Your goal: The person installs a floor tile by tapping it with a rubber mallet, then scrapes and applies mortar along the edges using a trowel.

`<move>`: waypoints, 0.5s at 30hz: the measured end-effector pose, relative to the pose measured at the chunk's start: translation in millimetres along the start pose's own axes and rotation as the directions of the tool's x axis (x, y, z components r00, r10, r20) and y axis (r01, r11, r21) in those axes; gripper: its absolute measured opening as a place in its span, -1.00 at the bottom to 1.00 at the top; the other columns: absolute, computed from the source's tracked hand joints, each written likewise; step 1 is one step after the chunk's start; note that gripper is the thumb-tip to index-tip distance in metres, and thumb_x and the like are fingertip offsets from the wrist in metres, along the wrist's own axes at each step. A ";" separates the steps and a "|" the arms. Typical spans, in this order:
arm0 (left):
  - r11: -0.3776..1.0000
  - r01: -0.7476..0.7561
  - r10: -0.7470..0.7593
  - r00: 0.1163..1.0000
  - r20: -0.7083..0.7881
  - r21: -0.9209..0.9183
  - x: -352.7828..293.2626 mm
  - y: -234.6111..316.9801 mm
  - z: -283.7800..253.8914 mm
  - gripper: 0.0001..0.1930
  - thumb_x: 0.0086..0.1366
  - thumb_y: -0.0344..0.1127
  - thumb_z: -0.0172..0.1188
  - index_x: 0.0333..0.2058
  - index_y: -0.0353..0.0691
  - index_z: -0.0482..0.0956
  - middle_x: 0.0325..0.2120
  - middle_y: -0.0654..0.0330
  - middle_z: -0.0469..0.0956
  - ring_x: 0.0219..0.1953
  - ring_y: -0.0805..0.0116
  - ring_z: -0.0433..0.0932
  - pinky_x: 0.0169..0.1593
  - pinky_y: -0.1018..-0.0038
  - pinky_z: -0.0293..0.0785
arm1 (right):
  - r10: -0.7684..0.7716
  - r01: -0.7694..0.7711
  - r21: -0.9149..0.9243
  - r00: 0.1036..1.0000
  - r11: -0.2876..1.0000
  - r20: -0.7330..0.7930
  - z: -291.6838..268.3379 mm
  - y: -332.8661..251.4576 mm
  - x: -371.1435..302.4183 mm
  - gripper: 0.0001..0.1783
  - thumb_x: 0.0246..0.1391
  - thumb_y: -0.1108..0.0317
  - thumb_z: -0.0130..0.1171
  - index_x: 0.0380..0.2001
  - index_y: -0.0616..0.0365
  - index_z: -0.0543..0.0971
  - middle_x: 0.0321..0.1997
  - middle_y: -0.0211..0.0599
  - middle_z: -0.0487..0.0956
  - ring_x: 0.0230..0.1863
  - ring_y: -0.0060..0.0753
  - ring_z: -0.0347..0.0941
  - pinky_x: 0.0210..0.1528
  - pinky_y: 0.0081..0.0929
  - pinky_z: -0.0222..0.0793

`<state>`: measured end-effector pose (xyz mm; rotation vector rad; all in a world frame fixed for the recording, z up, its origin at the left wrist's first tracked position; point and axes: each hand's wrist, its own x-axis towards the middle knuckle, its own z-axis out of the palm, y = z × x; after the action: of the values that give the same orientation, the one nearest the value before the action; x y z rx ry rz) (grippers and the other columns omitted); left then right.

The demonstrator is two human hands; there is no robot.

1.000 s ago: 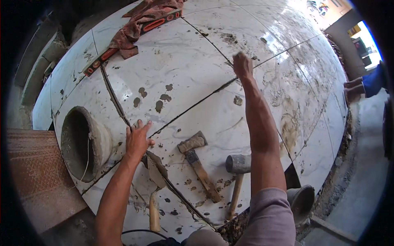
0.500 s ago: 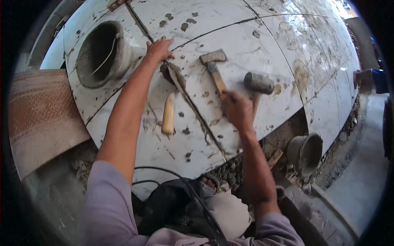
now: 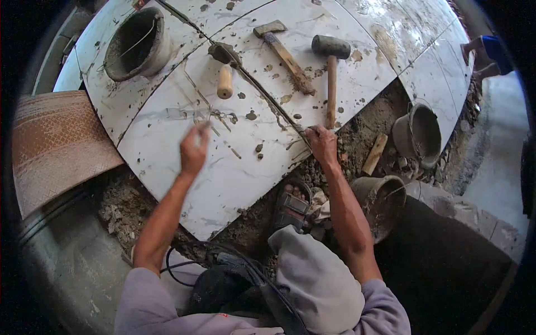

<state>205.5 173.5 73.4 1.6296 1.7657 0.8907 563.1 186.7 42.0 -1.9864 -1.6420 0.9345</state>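
My left hand (image 3: 194, 149) hovers over a white marbled tile (image 3: 184, 192), fingers curled but smeared by motion. Close above it are dark mud crumbs and thin streaks on the tile. My right hand (image 3: 322, 146) is at the tile's near right edge, beside the joint, fingers bent and pressed together; whatever they grip is hidden. Just beyond it lies a mallet (image 3: 331, 84) with a dark head, its wooden handle end nearly at my knuckles. Left of that rests a muddy hatchet (image 3: 285, 53). A trowel (image 3: 225, 81) with a pale wooden handle lies across the joint.
A mud-coated bucket (image 3: 137, 47) stands on the tiles at far left. Two more buckets (image 3: 417, 135) (image 3: 379, 204) sit at right on rubble, near a wood scrap (image 3: 374, 154). A brown patterned sheet (image 3: 61, 148) lies at left. Another person's leg (image 3: 480, 53) shows at far right.
My right hand has left the hatchet's handle and come nearer, to the tile edge. My left hand has lifted off the far tiles and drawn back toward me. The view has shifted.
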 end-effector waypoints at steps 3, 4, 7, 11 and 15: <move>0.984 -0.087 0.112 0.980 0.164 -0.154 -44.3 23.4 32.8 -0.83 0.23 -0.43 0.09 -0.21 -0.26 0.56 -0.28 0.03 0.58 -0.19 0.10 0.57 -0.09 0.34 0.45 | -0.119 0.117 -0.041 0.992 0.992 -0.048 5.8 7.9 -3.1 -0.76 0.06 0.24 0.19 -0.36 0.22 0.61 -0.41 0.03 0.58 -0.39 0.05 0.53 -0.31 -0.15 0.41; 0.975 -0.079 0.123 0.970 0.211 -0.205 -50.9 30.9 41.7 -0.84 0.23 -0.44 0.08 -0.22 -0.26 0.56 -0.30 0.03 0.58 -0.20 0.09 0.57 -0.10 0.34 0.45 | -0.114 0.111 -0.041 0.992 0.993 -0.055 7.3 6.3 -5.6 -0.76 0.06 0.24 0.19 -0.36 0.22 0.61 -0.41 0.03 0.58 -0.39 0.05 0.53 -0.31 -0.15 0.41; 0.948 -0.202 0.268 0.925 0.269 -0.247 -48.7 56.0 80.0 -0.83 0.20 -0.43 0.10 -0.22 -0.24 0.54 -0.33 0.03 0.55 -0.24 0.05 0.53 -0.13 0.28 0.44 | -0.182 0.159 -0.313 0.982 0.936 -0.046 11.8 22.0 -10.8 -0.75 0.04 0.26 0.19 -0.50 0.26 0.56 -0.45 0.08 0.54 -0.38 0.15 0.49 -0.35 -0.10 0.36; 0.930 -0.306 0.363 0.848 0.386 -0.203 -34.3 72.0 146.1 -0.72 0.15 -0.46 0.12 -0.12 -0.25 0.50 -0.23 0.00 0.52 -0.20 0.04 0.52 -0.10 0.27 0.43 | -0.281 0.241 -0.338 0.957 0.910 -0.075 13.3 14.4 -15.7 -0.75 0.06 0.27 0.16 -0.52 0.25 0.52 -0.49 0.08 0.52 -0.38 0.16 0.49 -0.35 -0.08 0.36; 0.886 -0.403 0.458 0.837 0.299 -0.230 -16.0 78.9 192.2 -0.68 0.09 -0.49 0.11 -0.12 -0.27 0.48 -0.24 -0.03 0.49 -0.15 -0.04 0.48 -0.08 0.20 0.41 | -0.297 0.283 -0.327 0.955 0.902 0.005 13.1 16.3 -8.3 -0.88 -0.04 0.42 0.06 -0.53 0.22 0.54 -0.44 0.03 0.55 -0.35 0.13 0.51 -0.31 -0.05 0.41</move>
<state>406.0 178.1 16.9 1.9751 1.0745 0.8443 564.6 173.5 23.9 -1.8640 -2.1044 0.5313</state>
